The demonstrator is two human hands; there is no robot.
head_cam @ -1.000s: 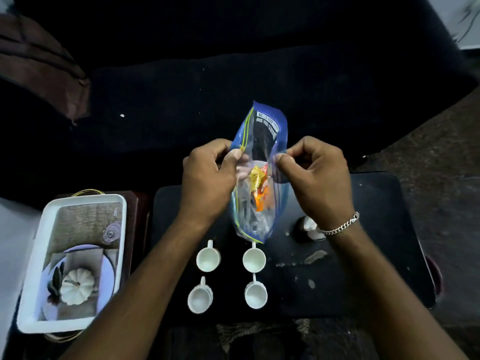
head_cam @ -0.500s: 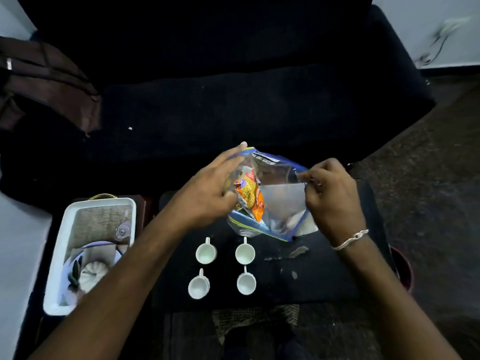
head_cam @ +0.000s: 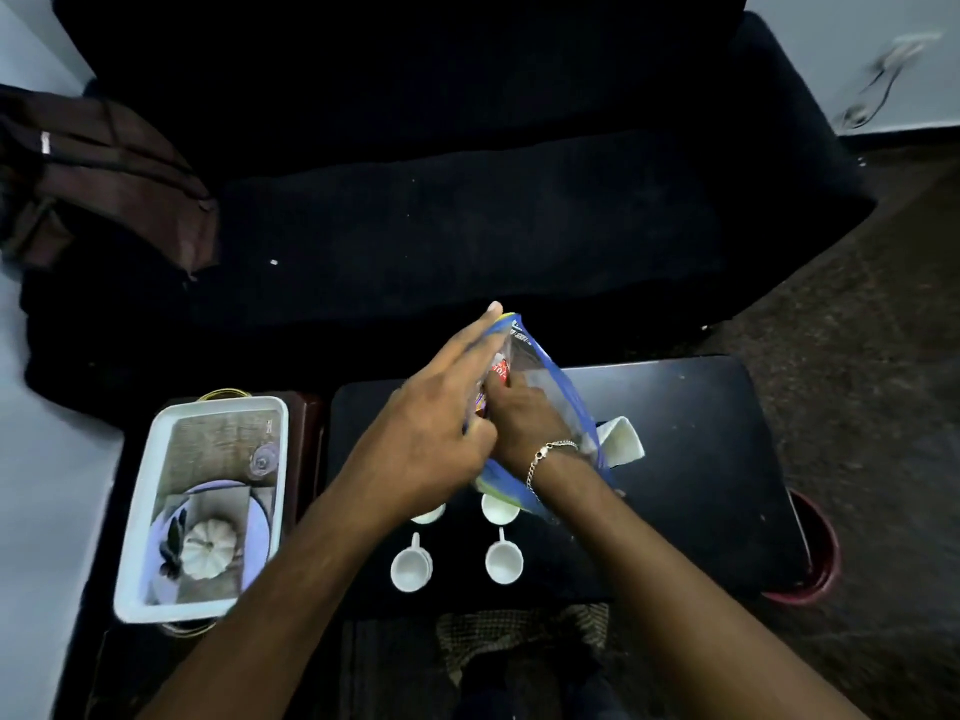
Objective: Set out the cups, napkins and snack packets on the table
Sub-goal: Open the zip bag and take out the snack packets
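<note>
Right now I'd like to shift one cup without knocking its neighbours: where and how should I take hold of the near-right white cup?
Pinch the near-right cup by its thin handle, coming straight down from above. It stands upright, mouth up, with the handle pointing at the far-right cup, which sits close, so a sideways approach looks cramped.

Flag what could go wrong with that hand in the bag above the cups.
1. The bag's lower end hangs over the two far cups. Pulling the right hand out could drag it across them and tip them.
2. The left hand lies with straight fingers against the bag rather than clearly gripping it, so the bag may slip when the snack packet is pulled.
</note>
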